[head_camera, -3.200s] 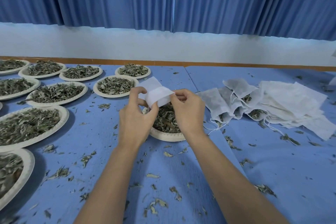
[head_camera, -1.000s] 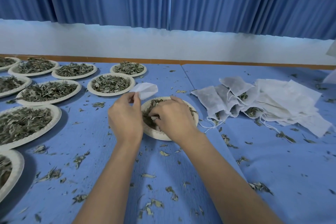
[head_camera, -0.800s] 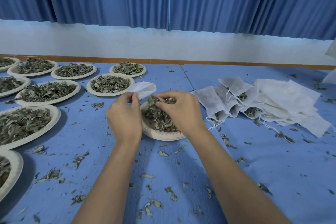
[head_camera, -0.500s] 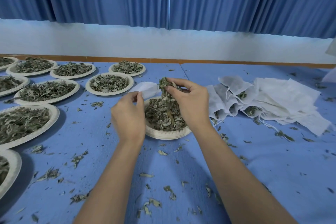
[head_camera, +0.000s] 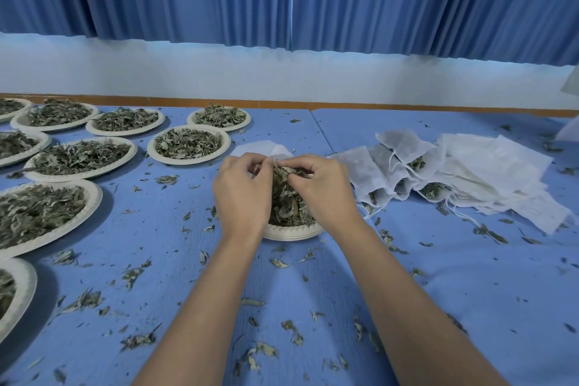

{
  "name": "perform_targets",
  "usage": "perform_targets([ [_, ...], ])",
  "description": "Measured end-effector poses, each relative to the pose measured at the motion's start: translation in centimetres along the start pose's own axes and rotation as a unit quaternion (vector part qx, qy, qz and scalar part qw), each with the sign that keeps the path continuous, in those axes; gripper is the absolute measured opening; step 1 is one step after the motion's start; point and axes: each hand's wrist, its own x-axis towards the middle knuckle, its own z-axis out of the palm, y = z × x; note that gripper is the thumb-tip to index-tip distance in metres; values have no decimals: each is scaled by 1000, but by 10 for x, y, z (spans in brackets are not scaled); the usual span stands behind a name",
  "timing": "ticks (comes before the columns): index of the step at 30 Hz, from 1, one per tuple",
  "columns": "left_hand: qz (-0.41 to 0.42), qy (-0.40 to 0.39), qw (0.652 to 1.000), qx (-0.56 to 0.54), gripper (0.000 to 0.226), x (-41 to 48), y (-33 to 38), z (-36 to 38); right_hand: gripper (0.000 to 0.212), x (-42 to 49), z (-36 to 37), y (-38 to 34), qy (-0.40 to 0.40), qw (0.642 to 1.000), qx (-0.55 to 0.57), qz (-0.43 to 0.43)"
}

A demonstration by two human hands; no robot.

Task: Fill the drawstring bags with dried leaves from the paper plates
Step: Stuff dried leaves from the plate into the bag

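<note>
A white drawstring bag (head_camera: pixel 262 148) lies just behind my hands, and my left hand (head_camera: pixel 242 194) pinches its edge. My right hand (head_camera: pixel 322 186) grips a clump of dried leaves (head_camera: pixel 283 178) and holds it against the bag's mouth. Both hands hover over a paper plate (head_camera: pixel 289 233) heaped with leaves; only its near rim shows. The bag's opening is hidden by my fingers.
Several paper plates of dried leaves (head_camera: pixel 188 144) fill the left side of the blue table (head_camera: pixel 470 291). A pile of white drawstring bags (head_camera: pixel 454 172), some filled, lies at the right. Loose leaf bits are scattered over the table in front.
My right hand scooped leaves from the plate, lifted them and has brought them left to the bag held by my left hand. My left hand stayed on the bag.
</note>
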Motion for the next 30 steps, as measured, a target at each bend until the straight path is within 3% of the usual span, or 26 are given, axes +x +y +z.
perform_targets([
  [5,5,-47,998,-36,7,0,-4,-3,26,2,1,1,38,998,-29,43],
  [8,4,-78,994,-77,21,-4,-2,-3,24,4,0,1,62,995,-52,57],
  [14,52,-99,993,-27,22,-7,-3,2,26,1,2,-8,66,994,-65,50],
  [20,-2,-121,988,-95,32,-5,0,0,30,3,0,-21,-6,994,37,104],
  [24,-20,-137,982,-130,16,-3,1,-1,24,4,-2,-25,-9,979,118,166],
  [30,-9,-69,993,-93,29,0,-3,0,30,8,3,-26,-20,973,142,181],
])
